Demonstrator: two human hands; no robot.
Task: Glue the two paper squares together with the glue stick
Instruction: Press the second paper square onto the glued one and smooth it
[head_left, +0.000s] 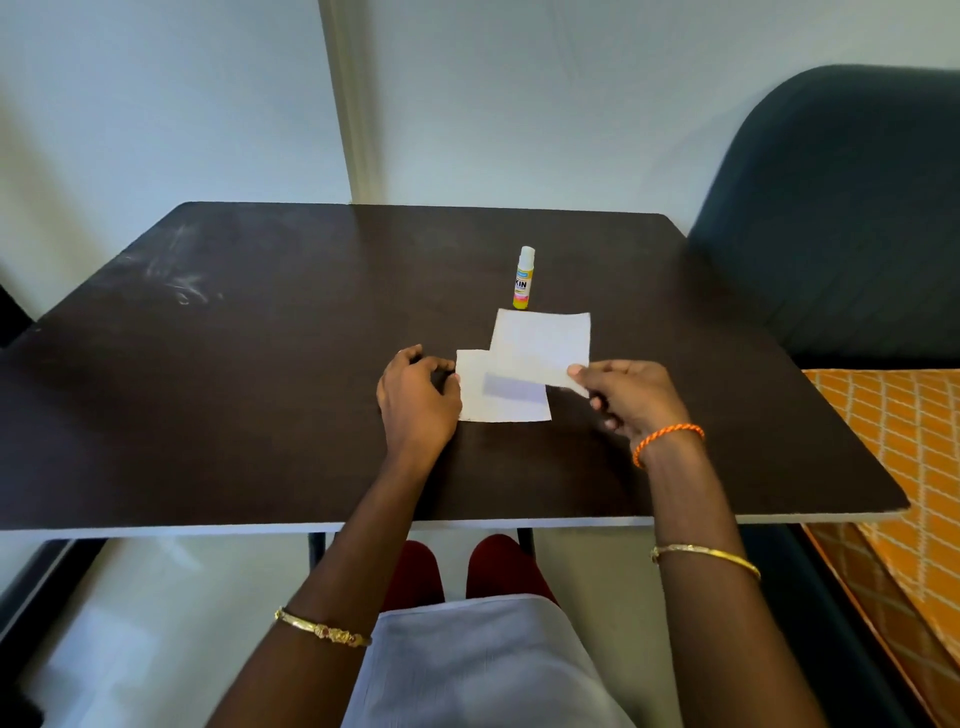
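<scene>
Two paper squares overlap mid-table (208, 364): the lower square (498, 400) lies flat, steadied at its left edge by the left hand (415, 397), fingers curled, apparently gripping nothing. The right hand (623, 395) pinches the upper square (540, 343) by its near-right corner. Just beyond stands the capped glue stick (523, 278).

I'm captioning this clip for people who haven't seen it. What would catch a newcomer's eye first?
The two white paper squares at the middle of the dark table: the lower paper square lies flat with a purplish streak, steadied by the left hand, while the right hand pinches the upper paper square overlapping it. Just behind stands the capped yellow glue stick.
</scene>
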